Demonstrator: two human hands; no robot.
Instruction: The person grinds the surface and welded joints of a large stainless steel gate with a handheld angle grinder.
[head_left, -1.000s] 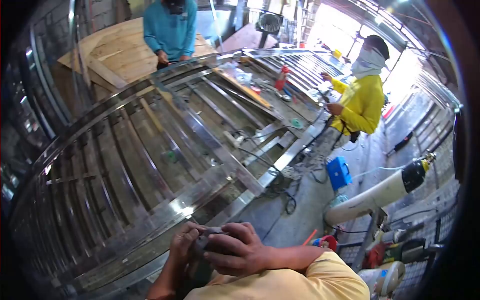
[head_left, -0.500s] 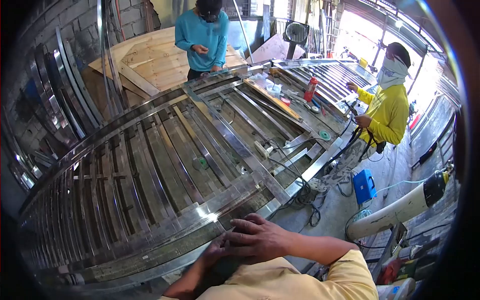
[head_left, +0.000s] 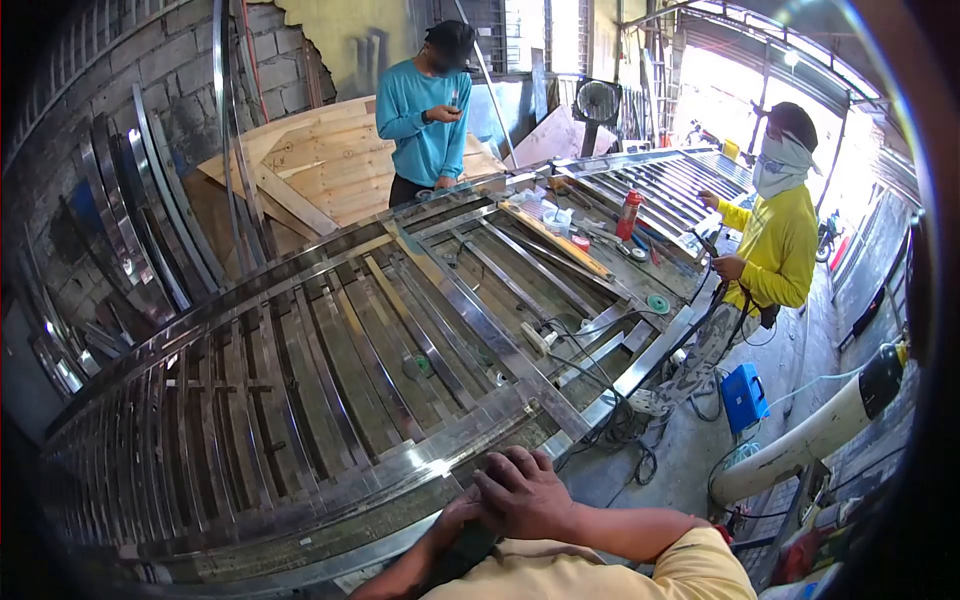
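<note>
My right hand (head_left: 525, 495) rests at the near edge of a large metal frame (head_left: 440, 405), fingers bent over my left hand. Mostly covered by it, my left hand (head_left: 464, 514) shows its back and wrist, but its fingers are hidden. I see no tool in either hand. The frame is made of shiny bars with many slats set side by side, and it lies in front of both hands. A dark strip shows between my hands and my shirt; I cannot make out what it is.
A person in teal (head_left: 425, 120) stands beyond the frame, looking at a small object in one hand. Right, a person in yellow (head_left: 770, 240) holds a cabled tool. Nearby are a red bottle (head_left: 630, 214), a blue case (head_left: 745, 397), a gas cylinder (head_left: 790, 450) and tangled cables (head_left: 625, 420).
My view has tilted up and shifted left, so the scene sits lower and further right. My right fingers look more bent. The person in teal has raised one hand towards the face.
</note>
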